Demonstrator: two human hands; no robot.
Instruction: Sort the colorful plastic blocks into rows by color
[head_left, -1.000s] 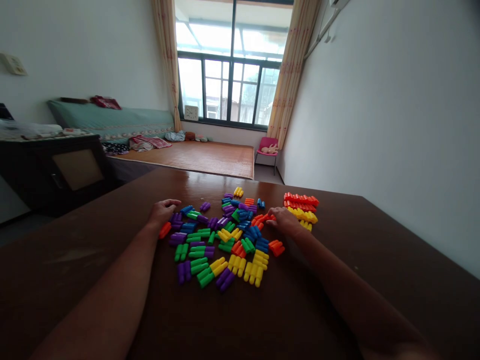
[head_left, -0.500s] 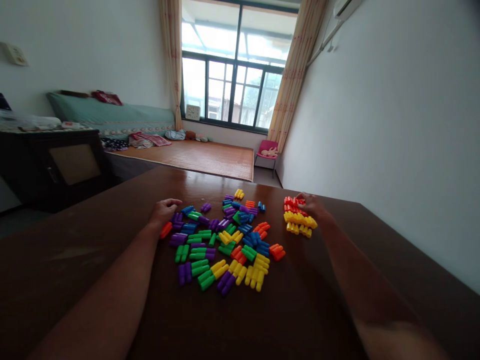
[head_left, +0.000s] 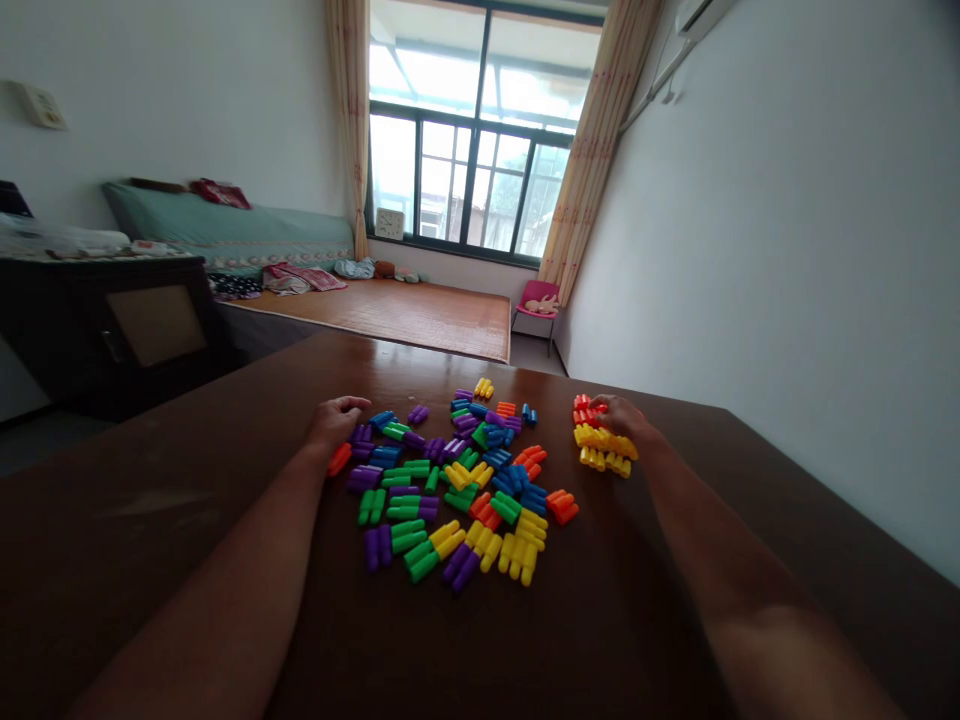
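Observation:
On the right of the brown table, my right hand (head_left: 621,414) has its fingers closed over the right end of some red plastic building blocks (head_left: 585,412), partly hiding them. Directly in front of these lie a row of yellow blocks (head_left: 604,441) and a second yellow row (head_left: 606,461). My left hand (head_left: 331,422) rests at the left edge of the loose blocks, its fingers loosely bent and apart, holding nothing that I can see. Closest to it are an orange block (head_left: 340,459) by the wrist and a blue block (head_left: 383,420).
Many loose blocks in green, purple, blue, orange and yellow, such as a joined yellow group (head_left: 523,548), spread over the middle of the table (head_left: 600,620). Beyond it stand a low bed (head_left: 420,315), a pink chair (head_left: 537,297) and a dark cabinet (head_left: 75,310).
The whole view has shifted slightly to the right. My right hand covers a little more of the red blocks. My left hand stays by the same blocks.

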